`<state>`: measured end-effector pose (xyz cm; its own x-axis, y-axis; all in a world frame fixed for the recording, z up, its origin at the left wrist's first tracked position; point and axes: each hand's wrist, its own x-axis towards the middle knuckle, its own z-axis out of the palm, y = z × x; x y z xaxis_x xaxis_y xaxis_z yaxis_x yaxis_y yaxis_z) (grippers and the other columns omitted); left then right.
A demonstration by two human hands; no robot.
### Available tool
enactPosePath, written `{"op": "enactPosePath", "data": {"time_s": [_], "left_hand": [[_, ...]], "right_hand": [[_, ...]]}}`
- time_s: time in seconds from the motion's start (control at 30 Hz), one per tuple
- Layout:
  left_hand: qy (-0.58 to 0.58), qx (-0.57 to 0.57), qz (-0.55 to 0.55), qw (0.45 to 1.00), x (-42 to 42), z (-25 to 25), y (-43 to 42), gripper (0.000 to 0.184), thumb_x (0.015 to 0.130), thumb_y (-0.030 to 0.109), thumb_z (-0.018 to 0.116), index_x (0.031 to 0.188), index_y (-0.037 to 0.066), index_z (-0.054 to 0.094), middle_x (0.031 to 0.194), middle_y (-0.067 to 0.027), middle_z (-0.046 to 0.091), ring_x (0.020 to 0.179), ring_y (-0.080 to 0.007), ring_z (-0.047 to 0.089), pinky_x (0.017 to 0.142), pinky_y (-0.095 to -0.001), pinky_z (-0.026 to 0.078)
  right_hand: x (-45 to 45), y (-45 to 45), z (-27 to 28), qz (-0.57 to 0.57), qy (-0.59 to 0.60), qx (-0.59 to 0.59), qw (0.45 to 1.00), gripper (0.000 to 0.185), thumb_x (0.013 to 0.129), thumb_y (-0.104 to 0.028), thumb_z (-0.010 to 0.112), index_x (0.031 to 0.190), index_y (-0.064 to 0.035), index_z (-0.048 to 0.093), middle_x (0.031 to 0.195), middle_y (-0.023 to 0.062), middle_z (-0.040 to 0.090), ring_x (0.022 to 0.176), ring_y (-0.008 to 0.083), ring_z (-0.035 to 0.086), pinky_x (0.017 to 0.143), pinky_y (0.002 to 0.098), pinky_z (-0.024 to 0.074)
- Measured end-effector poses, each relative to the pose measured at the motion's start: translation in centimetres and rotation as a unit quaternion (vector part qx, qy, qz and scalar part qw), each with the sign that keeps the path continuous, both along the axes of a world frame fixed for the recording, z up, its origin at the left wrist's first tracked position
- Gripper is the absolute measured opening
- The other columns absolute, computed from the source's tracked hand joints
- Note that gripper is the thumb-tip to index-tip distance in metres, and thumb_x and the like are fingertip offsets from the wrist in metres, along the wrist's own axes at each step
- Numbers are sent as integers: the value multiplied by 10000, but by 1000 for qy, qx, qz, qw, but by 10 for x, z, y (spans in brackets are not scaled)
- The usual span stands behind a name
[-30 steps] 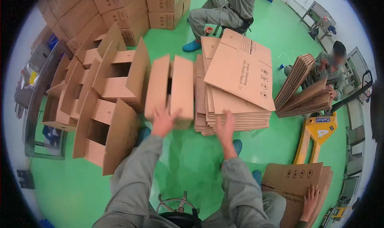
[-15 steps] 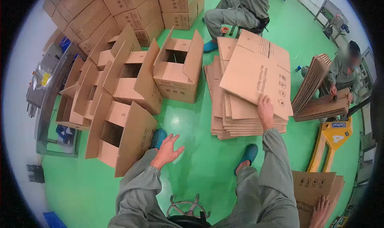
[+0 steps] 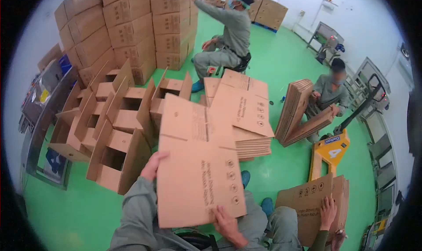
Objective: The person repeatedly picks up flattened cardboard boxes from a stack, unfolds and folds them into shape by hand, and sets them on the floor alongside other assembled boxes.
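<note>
A flattened cardboard box (image 3: 193, 167) with printed text and icons is held upright before me, off the floor. My left hand (image 3: 154, 165) grips its left edge, the fingers partly hidden by the board. Low on the right, my right hand (image 3: 227, 224) is closed on its bottom edge, thumb on the printed face. Behind it lies a stack of flattened boxes (image 3: 252, 142), with one skewed sheet (image 3: 244, 103) on top. To the left of my left hand stands an open carton (image 3: 115, 158) with its flaps up.
Several open cartons (image 3: 132, 103) stand at left beside a metal table (image 3: 72, 101). Closed boxes (image 3: 132, 26) are piled behind. One co-worker (image 3: 228, 35) sits ahead; another (image 3: 332, 88) handles folded cardboard (image 3: 294, 114). A yellow pallet jack (image 3: 327, 152) and another person's hand (image 3: 327, 213) are at right.
My right hand has brought a flattened box from the stack towards me. My left hand, empty before, now holds its left edge. The view has tilted up, showing more of the room.
</note>
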<state>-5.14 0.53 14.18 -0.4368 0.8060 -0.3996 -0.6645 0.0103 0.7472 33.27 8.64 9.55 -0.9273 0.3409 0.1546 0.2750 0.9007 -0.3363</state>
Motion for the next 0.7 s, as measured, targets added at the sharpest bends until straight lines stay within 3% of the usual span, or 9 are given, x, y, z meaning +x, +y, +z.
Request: {"op": "enactPosePath", "data": {"time_s": [0.03,0.1,0.13,0.2,0.27,0.33,0.47,0.67,0.7], "left_hand": [[7,7,-5,1000,13,20,-10,443,920,261,561,1263,-19,537,1135,-119,645,1044,-211,624,908,-370,500],[225,-63,25,972,40,57,-35,380,867,137,547,1210,-26,569,1089,-113,669,965,-225,657,850,-384,522],[233,-60,24,970,58,70,-47,380,867,137,547,1210,-26,569,1089,-113,669,965,-225,657,850,-384,522],[465,-68,90,878,98,85,-60,396,836,110,544,1211,-14,548,1092,-166,673,967,-292,671,826,-414,521],[494,-114,130,852,124,85,-56,419,826,118,540,1228,1,528,1079,-194,668,971,-333,662,834,-434,513],[512,-168,163,826,134,79,-54,444,817,125,535,1246,17,509,1067,-222,664,976,-375,653,841,-454,505],[524,-274,83,802,108,32,-8,513,806,158,520,1293,19,442,1040,-253,653,960,-444,617,861,-497,484],[455,-423,-39,782,92,-95,29,528,869,260,541,1315,-2,436,1137,-260,626,1067,-429,590,931,-463,460],[388,-333,35,859,95,-108,27,541,899,318,534,1327,2,434,1166,-253,614,1107,-398,580,947,-440,450]], "right_hand": [[6,-11,-2,-5,7,7,1000,628,741,-171,679,1322,-47,477,1343,200,490,1155,338,556,810,423,543],[8,-30,-5,-51,-92,-224,969,600,795,-222,692,1329,-45,482,1340,199,506,1205,352,519,906,414,506],[6,-36,-11,-52,-83,-222,970,600,795,-222,692,1329,-45,482,1340,199,506,1205,352,519,906,414,506],[-1,-43,-24,19,-97,-358,929,659,839,-273,705,1400,-83,417,1391,184,471,1238,331,508,974,399,465],[-20,-47,-9,14,-93,-435,896,751,864,-336,692,1455,-61,318,1430,185,425,1300,313,453,1017,410,423],[-42,-58,18,12,25,-579,815,802,878,-451,634,1470,-46,276,1402,231,443,1310,341,434,1053,414,381],[-80,-62,30,48,49,-485,872,843,874,-495,623,1473,-25,261,1383,252,453,1311,349,431,1052,420,377],[-93,-41,-56,-82,-72,-485,868,891,853,-481,670,1479,-19,235,1438,227,396,1320,346,422,1057,402,382],[-88,-39,-73,-97,-75,-502,856,918,830,-507,684,1471,-11,253,1420,229,420,1306,351,436,1054,405,384]]}}
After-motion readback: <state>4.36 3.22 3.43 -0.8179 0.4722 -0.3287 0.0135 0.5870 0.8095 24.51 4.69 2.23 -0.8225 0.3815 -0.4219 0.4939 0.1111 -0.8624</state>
